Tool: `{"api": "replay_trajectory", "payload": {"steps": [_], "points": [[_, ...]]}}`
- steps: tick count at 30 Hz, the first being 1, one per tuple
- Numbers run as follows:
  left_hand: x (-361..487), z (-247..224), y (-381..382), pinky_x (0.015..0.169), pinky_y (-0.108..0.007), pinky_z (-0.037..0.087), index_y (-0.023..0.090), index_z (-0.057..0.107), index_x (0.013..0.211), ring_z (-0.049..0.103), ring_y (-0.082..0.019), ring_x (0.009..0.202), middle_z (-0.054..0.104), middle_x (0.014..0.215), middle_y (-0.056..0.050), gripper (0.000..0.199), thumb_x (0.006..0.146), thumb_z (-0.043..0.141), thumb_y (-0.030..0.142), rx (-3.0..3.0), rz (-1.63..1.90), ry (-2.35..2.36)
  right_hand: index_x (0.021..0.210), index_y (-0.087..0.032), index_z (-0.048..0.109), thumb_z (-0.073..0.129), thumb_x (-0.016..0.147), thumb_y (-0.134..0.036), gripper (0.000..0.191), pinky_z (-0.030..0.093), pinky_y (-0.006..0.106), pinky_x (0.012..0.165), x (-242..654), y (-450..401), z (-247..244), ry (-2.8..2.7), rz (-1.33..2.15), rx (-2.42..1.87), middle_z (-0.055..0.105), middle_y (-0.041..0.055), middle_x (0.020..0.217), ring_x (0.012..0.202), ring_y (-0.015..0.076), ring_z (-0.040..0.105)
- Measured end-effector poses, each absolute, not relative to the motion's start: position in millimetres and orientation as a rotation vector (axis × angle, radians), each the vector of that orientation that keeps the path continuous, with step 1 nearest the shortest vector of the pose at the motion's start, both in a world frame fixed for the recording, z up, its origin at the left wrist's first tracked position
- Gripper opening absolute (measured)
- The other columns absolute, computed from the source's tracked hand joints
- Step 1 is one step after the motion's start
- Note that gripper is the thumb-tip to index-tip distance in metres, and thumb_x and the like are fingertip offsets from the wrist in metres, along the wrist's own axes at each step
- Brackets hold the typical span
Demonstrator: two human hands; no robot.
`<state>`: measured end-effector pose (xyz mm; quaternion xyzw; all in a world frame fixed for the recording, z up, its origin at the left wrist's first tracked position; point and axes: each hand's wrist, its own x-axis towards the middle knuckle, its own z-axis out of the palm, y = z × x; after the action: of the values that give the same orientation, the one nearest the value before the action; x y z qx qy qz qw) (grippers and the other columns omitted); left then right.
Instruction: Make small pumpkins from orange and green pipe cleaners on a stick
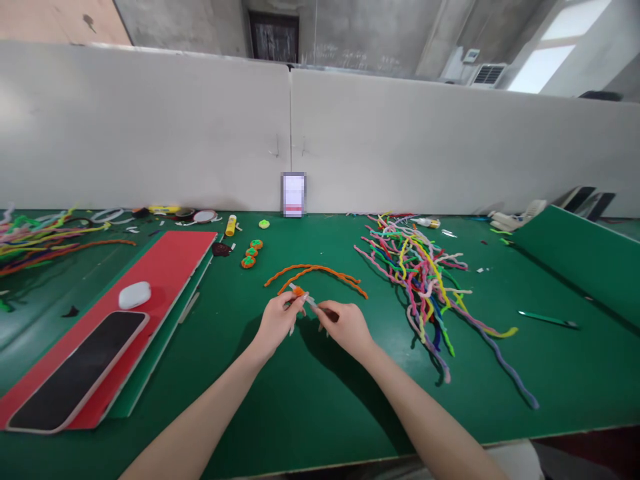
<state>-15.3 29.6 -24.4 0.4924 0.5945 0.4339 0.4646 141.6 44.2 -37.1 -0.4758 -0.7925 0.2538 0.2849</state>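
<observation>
Between both hands is a thin pale stick (311,302) with a small orange coil of fuzzy stem (299,291) around its far end. My left hand (277,323) is closed, fingers pinched at the coil and the stick. My right hand (347,327) grips the stick's near end between thumb and fingers. Just beyond them, a pair of orange pipe cleaners (314,268) lie curved on the table. Three small orange rounds with green tops (252,253) sit in a row to the left.
A heap of coloured pipe cleaners (425,267) spreads on the right, near a green pen-like tool (547,319). On the left, a phone (77,373) and a white earbud case (135,295) rest on a red board (167,267). A lit phone (293,193) leans on the partition.
</observation>
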Motion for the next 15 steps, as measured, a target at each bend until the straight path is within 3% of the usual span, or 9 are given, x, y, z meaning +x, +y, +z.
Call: {"api": "replay_trajectory", "payload": {"steps": [6, 11, 15], "points": [[-13.8, -24.7, 28.9, 0.036, -0.018, 0.031, 0.014, 0.057, 0.067, 0.037, -0.004, 0.034, 0.057, 0.061, 0.001, 0.033, 0.072, 0.053, 0.047, 1.188, 1.076, 1.449, 0.073, -0.020, 0.065, 0.045, 0.083, -0.033, 0.026, 0.031, 0.021, 0.050, 138.4, 40.6, -38.4, -2.177, 0.445, -1.338, 0.062, 0.0024, 0.056, 0.049, 0.0126, 0.055], [-13.7, -24.5, 30.1, 0.035, -0.018, 0.029, 0.014, 0.052, 0.059, 0.035, -0.004, 0.033, 0.050, 0.050, 0.003, 0.039, 0.070, 0.053, 0.052, 1.148, 1.049, 1.507, 0.073, -0.020, 0.065, 0.047, 0.081, -0.029, 0.022, 0.030, 0.021, 0.050, 135.8, 37.9, -43.2, -2.178, 0.365, -1.332, 0.061, 0.0013, 0.055, 0.049, 0.0117, 0.054], [-13.3, -23.4, 31.2, 0.034, -0.018, 0.028, 0.015, 0.049, 0.055, 0.033, -0.004, 0.031, 0.042, 0.041, 0.006, 0.039, 0.071, 0.053, 0.051, 1.147, 1.040, 1.526, 0.076, -0.019, 0.063, 0.048, 0.081, -0.030, 0.019, 0.033, 0.021, 0.049, 136.8, 38.4, -43.7, -2.135, 0.554, -1.318, 0.061, 0.0004, 0.055, 0.049, 0.0115, 0.054]]}}
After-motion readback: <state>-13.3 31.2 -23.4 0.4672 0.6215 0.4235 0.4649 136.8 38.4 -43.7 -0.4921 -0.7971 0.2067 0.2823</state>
